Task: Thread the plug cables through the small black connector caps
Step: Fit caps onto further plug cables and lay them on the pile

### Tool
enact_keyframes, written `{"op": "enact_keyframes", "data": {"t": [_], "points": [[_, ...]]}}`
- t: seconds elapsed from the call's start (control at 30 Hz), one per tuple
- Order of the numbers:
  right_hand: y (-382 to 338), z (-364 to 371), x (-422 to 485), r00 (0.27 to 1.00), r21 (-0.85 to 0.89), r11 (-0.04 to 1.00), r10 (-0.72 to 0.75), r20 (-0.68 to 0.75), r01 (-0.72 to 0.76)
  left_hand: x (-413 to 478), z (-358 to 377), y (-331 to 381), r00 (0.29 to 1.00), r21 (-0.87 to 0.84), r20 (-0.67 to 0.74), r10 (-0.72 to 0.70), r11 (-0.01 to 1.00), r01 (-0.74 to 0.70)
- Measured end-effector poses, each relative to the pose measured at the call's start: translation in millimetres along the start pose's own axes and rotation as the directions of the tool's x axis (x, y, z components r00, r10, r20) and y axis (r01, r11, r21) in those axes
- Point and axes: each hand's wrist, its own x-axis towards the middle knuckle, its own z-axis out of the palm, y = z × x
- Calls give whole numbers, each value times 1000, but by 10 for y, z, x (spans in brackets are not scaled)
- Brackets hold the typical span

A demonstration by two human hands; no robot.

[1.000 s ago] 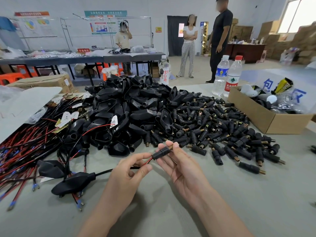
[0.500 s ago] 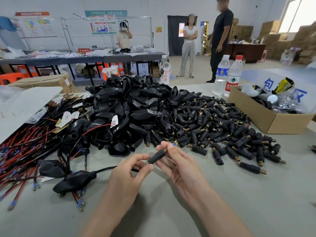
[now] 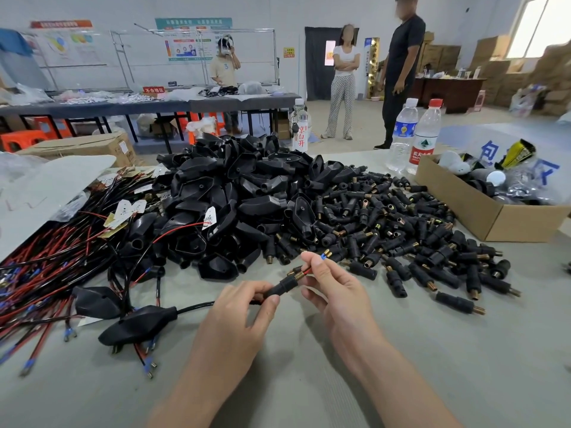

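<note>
Just above the grey worktop, the left hand pinches a small black connector cap. Close beside it, the right hand pinches the red wire emerging from the cap's brass end. The cable trails left to a black plug.

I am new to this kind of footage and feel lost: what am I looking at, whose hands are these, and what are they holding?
There is no machine here. A person works bare-handed, and the one picture comes from a camera worn on their head, looking down at a grey table. The left hand pinches a small black connector cap. The right hand pinches a red wire that comes out of the cap's brass end. Beyond the hands lie a heap of loose caps, a pile of bigger black plug shells, red and black cables, a cardboard box and two water bottles.
</note>
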Motion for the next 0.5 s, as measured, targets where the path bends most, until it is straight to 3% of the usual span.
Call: {"op": "enact_keyframes", "data": {"t": [0.5], "points": [[-38, -52, 40, 1000, 126, 992, -5, -28, 9, -23, -72, -15, 997, 215, 3, 77, 974, -76]]}}
